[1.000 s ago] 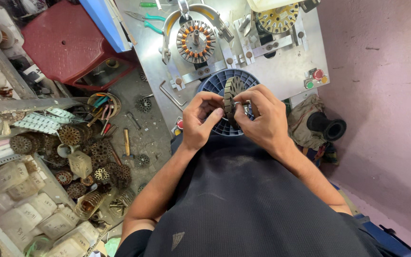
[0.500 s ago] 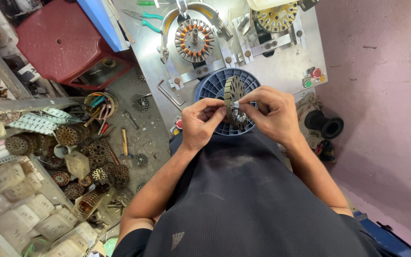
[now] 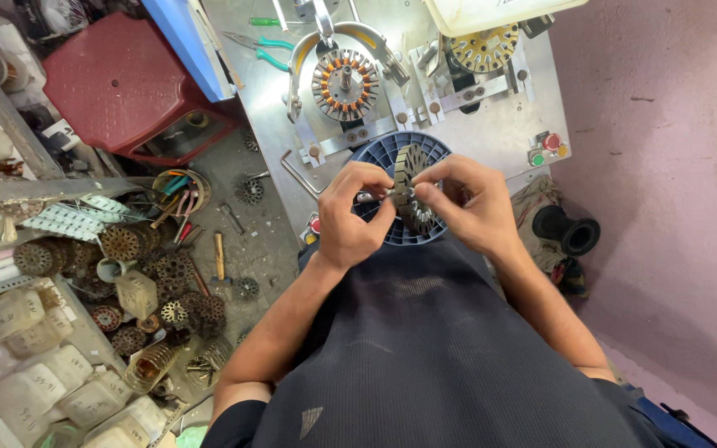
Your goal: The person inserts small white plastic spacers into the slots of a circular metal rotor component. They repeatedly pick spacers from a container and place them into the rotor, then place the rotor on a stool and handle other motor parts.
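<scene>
While held up on edge in front of the chest, toothed metal stator core (image 3: 409, 192) pinched between both hands. Left hand (image 3: 350, 217) curled, fingers closed on the core's left side, thumb toward its centre. Right hand (image 3: 468, 203) clamped on the right side, fingertips (image 3: 425, 192) pressed against the core's face. Both grips firm, nothing loose between the fingers.

Directly behind the core, round blue slotted basket (image 3: 378, 155), standing at the near edge of a grey metal machine plate (image 3: 491, 124). Farther up the plate, wound stator with orange slot liners (image 3: 343, 83), seated in a curved metal fixture, upright shaft at its centre. To its right, brass-coloured toothed disc (image 3: 485, 48), partly under a pale plastic container (image 3: 491, 12). Red button (image 3: 551, 141) and green button (image 3: 538, 159) near the plate's right edge. Green-handled pliers (image 3: 260, 48) at the plate's upper left, just beside a blue board edge (image 3: 184, 41).

Left of the machine, red plastic stool (image 3: 118, 79) on the dirty floor. Below that, heap of rusty stator cores (image 3: 151, 282), small tub of hand tools (image 3: 178, 189), wooden-handled tool (image 3: 219, 257) alongside. Pale plastic jars (image 3: 35, 357) lined up at the far left. Black pipe piece (image 3: 570, 230) on the floor to the right, against a pink wall (image 3: 674, 166).
</scene>
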